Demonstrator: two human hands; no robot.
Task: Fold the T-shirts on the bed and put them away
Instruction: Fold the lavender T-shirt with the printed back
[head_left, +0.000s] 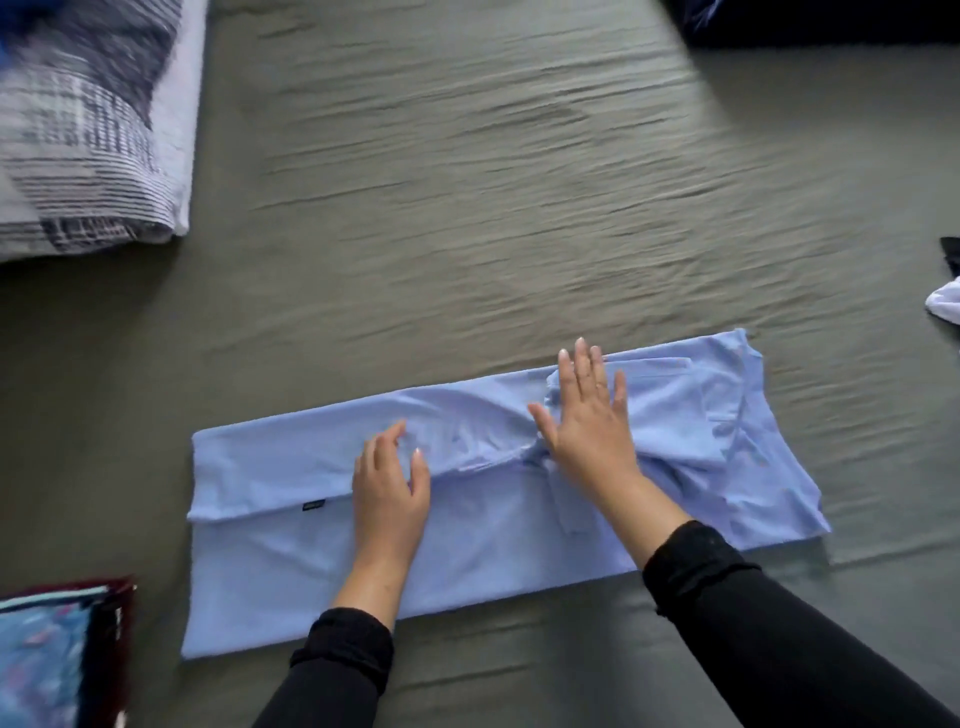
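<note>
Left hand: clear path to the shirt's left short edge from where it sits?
Probably yes. The left hand already rests on the light blue T-shirt, and only flat fabric lies between it and the left edge. The right hand presses further right, out of the way.

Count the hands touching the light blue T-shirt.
2. The left hand rests near the light blue T-shirt middle; the right hand presses flat farther right.

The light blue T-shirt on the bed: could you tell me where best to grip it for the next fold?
Probably at a short end of the light blue T-shirt: it lies as a long band, so pinch both corners of the smoother left end and carry it rightward. The right hand lies flat on the rumpled part, with the left hand beside it.
</note>
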